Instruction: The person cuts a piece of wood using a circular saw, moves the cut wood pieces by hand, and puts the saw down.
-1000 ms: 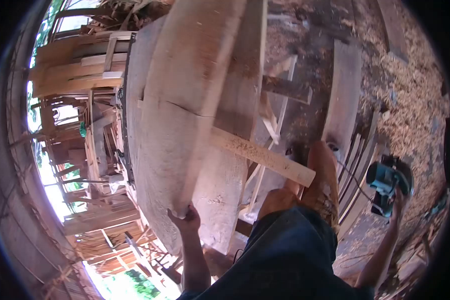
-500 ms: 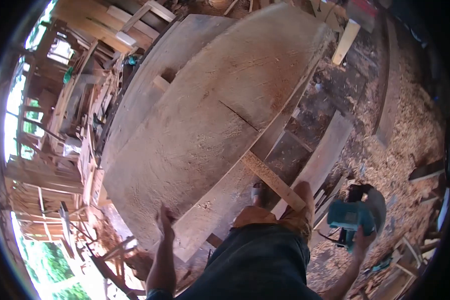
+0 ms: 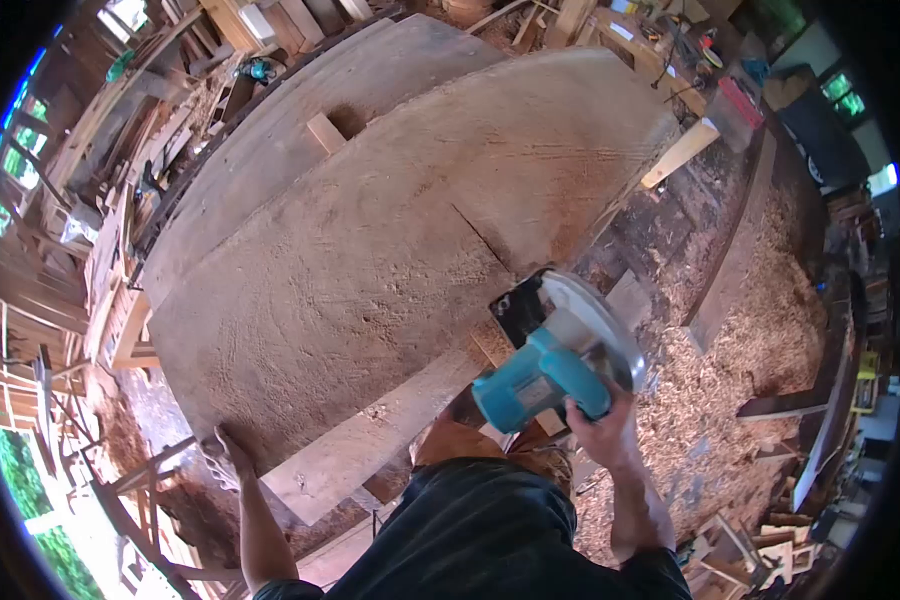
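Note:
My right hand [image 3: 600, 432] is wrapped round the rear handle of a teal circular saw [image 3: 533, 388]. The saw is held above the near edge of a large wooden slab [image 3: 340, 290], its silver guard facing right and its dark base plate toward the slab. Whether the saw touches the wood cannot be made out. At the slab's near left corner my left hand [image 3: 232, 460] grips the edge, part of its fingers hidden over the side. A dark slit [image 3: 482, 237] runs across the slab close to the saw.
Behind lies a second slab [image 3: 260, 150] with a small wood block [image 3: 325, 133] between the two. A pale wood wedge [image 3: 680, 153] sits at the far right end. Shavings [image 3: 710, 420] cover the ground on the right, and scrap wood [image 3: 785, 550] lies at lower right.
My right hand has brought the circular saw up and left, from low at my side to the slab's edge. My left hand has shifted onto the slab's corner. The view has turned.

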`<state>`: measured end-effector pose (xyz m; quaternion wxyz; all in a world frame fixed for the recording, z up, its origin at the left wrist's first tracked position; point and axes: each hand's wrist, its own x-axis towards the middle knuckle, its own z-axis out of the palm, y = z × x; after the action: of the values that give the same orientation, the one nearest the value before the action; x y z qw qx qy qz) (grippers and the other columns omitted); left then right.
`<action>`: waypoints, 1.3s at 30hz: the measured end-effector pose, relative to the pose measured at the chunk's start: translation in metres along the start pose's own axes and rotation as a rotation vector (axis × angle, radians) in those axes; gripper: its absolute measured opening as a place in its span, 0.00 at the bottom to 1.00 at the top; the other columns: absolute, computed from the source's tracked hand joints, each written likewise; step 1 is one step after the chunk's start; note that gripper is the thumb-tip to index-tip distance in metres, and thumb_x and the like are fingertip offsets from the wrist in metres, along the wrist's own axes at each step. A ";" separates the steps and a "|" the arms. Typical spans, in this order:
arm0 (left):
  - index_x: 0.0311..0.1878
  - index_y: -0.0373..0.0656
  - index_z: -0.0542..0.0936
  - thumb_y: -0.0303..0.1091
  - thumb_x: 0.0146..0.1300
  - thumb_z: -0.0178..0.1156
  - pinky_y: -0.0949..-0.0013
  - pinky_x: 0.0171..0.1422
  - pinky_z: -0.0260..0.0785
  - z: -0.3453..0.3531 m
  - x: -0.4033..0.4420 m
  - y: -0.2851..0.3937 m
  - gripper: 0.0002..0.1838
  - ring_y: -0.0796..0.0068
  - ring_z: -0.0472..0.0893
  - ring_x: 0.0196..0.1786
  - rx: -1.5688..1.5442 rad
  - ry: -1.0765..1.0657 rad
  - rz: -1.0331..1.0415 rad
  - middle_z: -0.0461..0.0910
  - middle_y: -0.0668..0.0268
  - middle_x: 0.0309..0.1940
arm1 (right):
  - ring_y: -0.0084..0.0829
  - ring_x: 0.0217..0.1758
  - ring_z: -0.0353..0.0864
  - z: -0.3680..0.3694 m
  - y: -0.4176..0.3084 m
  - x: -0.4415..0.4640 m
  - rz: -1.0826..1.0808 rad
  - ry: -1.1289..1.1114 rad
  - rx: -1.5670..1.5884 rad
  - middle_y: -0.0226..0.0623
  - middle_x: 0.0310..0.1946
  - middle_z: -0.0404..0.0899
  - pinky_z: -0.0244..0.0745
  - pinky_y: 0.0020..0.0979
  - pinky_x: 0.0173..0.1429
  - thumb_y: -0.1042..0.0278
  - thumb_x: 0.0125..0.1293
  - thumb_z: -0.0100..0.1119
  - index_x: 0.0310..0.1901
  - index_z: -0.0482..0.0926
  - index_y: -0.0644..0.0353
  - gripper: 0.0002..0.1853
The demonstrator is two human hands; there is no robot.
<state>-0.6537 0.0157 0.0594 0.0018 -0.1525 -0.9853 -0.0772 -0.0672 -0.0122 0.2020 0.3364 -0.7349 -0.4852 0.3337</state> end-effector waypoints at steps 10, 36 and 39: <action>0.75 0.59 0.61 0.81 0.58 0.43 0.41 0.70 0.53 0.036 0.012 -0.016 0.48 0.51 0.64 0.72 0.011 0.007 0.007 0.65 0.58 0.71 | 0.28 0.29 0.81 0.031 -0.015 0.019 -0.085 -0.044 -0.043 0.39 0.26 0.81 0.77 0.34 0.35 0.72 0.54 0.70 0.39 0.80 0.67 0.12; 0.76 0.57 0.60 0.79 0.60 0.44 0.46 0.75 0.50 0.032 0.012 -0.011 0.48 0.52 0.60 0.74 0.059 -0.008 0.000 0.61 0.59 0.73 | 0.26 0.27 0.75 0.045 -0.023 0.040 0.010 -0.142 -0.069 0.36 0.25 0.78 0.72 0.33 0.33 0.69 0.59 0.66 0.39 0.79 0.67 0.11; 0.75 0.57 0.60 0.78 0.60 0.44 0.46 0.75 0.50 0.029 0.011 -0.010 0.47 0.52 0.60 0.74 0.059 -0.010 0.002 0.61 0.59 0.74 | 0.25 0.27 0.75 0.053 -0.020 0.048 -0.134 -0.097 -0.085 0.35 0.25 0.77 0.72 0.32 0.32 0.70 0.59 0.65 0.37 0.78 0.66 0.09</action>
<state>-0.6669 0.0142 0.0292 0.0012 -0.1538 -0.9870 -0.0475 -0.1060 0.0477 0.1816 0.3028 -0.6973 -0.5628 0.3247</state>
